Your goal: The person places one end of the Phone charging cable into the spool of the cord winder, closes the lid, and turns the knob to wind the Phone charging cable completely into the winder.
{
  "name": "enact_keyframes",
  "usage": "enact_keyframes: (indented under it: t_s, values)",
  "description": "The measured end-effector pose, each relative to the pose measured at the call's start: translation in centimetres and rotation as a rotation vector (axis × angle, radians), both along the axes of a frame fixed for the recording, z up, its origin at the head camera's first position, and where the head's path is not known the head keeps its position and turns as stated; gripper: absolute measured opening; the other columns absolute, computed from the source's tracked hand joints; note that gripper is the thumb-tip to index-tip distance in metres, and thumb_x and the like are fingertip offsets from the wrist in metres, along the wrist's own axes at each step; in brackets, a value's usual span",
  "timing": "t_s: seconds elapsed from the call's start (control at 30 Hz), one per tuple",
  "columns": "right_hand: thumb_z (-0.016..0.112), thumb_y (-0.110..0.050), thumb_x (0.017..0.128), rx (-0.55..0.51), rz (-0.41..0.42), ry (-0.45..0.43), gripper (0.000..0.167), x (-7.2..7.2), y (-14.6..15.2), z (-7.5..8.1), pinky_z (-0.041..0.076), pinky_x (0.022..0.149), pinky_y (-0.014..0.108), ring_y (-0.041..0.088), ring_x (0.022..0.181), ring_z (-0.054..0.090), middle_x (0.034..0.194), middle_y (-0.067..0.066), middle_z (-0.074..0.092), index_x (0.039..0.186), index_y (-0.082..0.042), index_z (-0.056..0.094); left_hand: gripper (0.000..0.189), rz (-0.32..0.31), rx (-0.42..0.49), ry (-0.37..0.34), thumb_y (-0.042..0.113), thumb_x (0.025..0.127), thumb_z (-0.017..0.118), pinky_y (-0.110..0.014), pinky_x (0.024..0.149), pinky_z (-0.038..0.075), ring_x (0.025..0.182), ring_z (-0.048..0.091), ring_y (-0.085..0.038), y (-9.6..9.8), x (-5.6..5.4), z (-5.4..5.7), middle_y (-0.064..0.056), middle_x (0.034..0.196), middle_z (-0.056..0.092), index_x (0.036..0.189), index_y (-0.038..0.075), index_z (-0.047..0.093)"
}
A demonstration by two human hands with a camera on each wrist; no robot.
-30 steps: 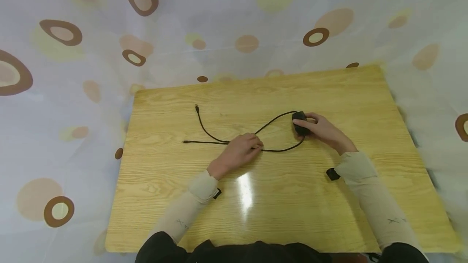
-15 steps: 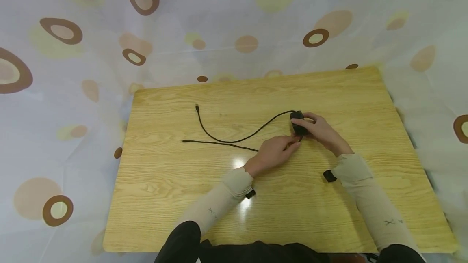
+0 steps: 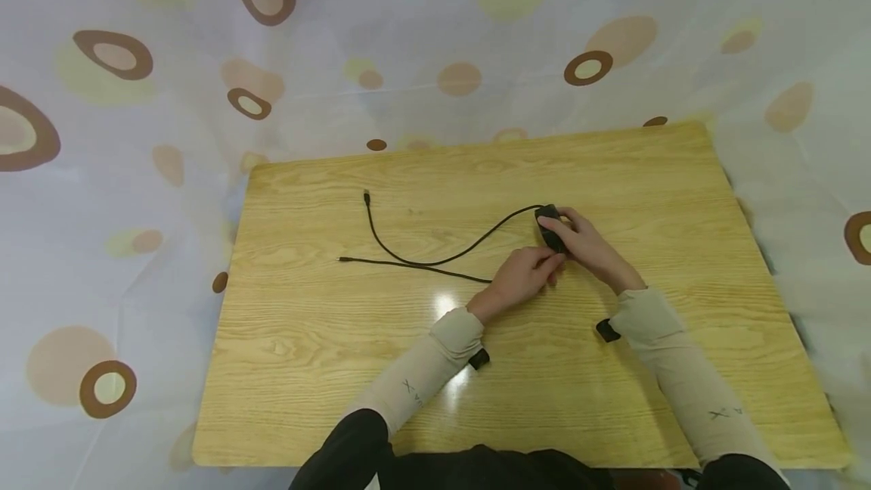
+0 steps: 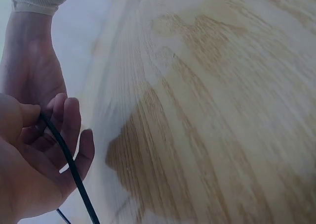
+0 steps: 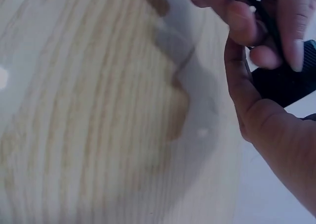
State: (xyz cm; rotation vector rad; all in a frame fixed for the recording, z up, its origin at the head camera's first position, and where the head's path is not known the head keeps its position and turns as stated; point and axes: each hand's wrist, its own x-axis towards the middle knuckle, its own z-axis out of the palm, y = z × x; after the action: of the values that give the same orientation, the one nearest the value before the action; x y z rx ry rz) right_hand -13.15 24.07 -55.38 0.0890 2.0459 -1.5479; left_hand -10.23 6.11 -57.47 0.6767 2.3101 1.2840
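Observation:
My right hand grips a small black box with ribbed sides, thumb on its near face and fingers behind. A thin black cable leaves its far end and curves left to a USB plug. A second cable runs from the box's near end, where my left hand pinches it between thumb and fingers. That cable leads left to a slim plug. In the right wrist view, the left fingertips overlap the box end; the hands hide part of it.
Under the hands is a wood-grain table, with its far edge against a patterned cloth. A black wrist camera sits below the left cuff, another black camera below the right one.
My left hand has slid right along the cable from mid-table to the box's near end. The box has shifted slightly left and tilted in my right hand.

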Motion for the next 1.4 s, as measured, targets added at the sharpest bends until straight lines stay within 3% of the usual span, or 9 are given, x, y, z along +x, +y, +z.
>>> enact_keyframes:
  t_s: [0.1,0.2,0.4,0.53,0.77,1.13,1.4]
  values:
    - [0.043,-0.059,0.109,0.055,0.016,0.067,0.075,0.2,-0.2,-0.4,0.052,0.091,0.028,0.030,0.115,0.061,0.146,0.030,0.049,0.163,-0.010,0.026,0.046,-0.016,-0.005,0.016,0.033,0.116,0.042,-0.014,0.055,0.041,0.057,0.054,-0.003,0.0,-0.1,0.1,-0.006,0.079,0.072,0.097,0.006,0.074]
    - [0.041,-0.059,0.110,0.059,0.017,0.101,0.074,0.3,-0.4,-0.7,0.046,0.099,0.033,0.038,0.127,0.056,0.148,0.030,0.048,0.162,-0.009,0.026,0.045,-0.029,-0.031,0.060,0.031,0.116,0.043,-0.014,0.058,0.040,0.057,0.053,-0.004,0.0,-0.2,0.2,-0.002,0.075,0.068,0.093,0.006,0.072]
    - [0.042,-0.059,0.110,0.062,0.019,0.142,0.073,0.3,-0.5,-1.1,0.042,0.109,0.048,0.042,0.137,0.050,0.153,0.029,0.046,0.162,-0.010,0.029,0.040,-0.058,-0.063,0.139,0.029,0.116,0.042,-0.012,0.065,0.040,0.063,0.052,-0.003,0.0,-0.4,0.1,0.004,0.074,0.062,0.092,0.010,0.068]
    - [0.043,-0.059,0.110,0.064,0.031,0.149,0.072,0.2,-0.5,-1.0,0.042,0.111,0.053,0.043,0.138,0.050,0.154,0.029,0.046,0.162,-0.011,0.030,0.040,-0.078,-0.050,0.146,0.028,0.116,0.041,-0.013,0.068,0.042,0.065,0.055,-0.004,-0.2,-0.5,-0.1,0.002,0.077,0.065,0.095,0.008,0.069]
    - [0.042,-0.058,0.110,0.081,0.036,0.145,0.070,0.1,-0.5,-0.7,0.043,0.108,0.051,0.042,0.132,0.053,0.149,0.029,0.049,0.160,-0.010,0.032,0.034,-0.124,-0.046,0.207,0.024,0.116,0.041,-0.014,0.077,0.046,0.079,0.060,-0.008,-0.6,-0.6,-0.3,-0.001,0.089,0.068,0.101,0.008,0.067]
    - [0.043,-0.060,0.109,0.087,0.050,0.140,0.073,0.1,-0.7,-0.1,0.041,0.110,0.052,0.041,0.137,0.050,0.154,0.026,0.046,0.162,-0.011,0.031,0.028,-0.167,-0.036,0.290,0.021,0.116,0.043,-0.021,0.088,0.049,0.092,0.062,-0.011,-1.0,-0.7,-1.2,-0.004,0.104,0.069,0.110,0.006,0.067]
    - [0.040,-0.062,0.109,0.093,0.014,0.126,0.073,-0.2,-0.7,-0.1,0.051,0.084,0.031,0.027,0.107,0.059,0.137,0.028,0.056,0.159,-0.009,0.034,0.028,-0.202,-0.023,0.303,0.020,0.116,0.042,-0.021,0.098,0.049,0.106,0.062,-0.012,-1.3,-0.6,-0.9,-0.005,0.120,0.068,0.112,0.005,0.066]
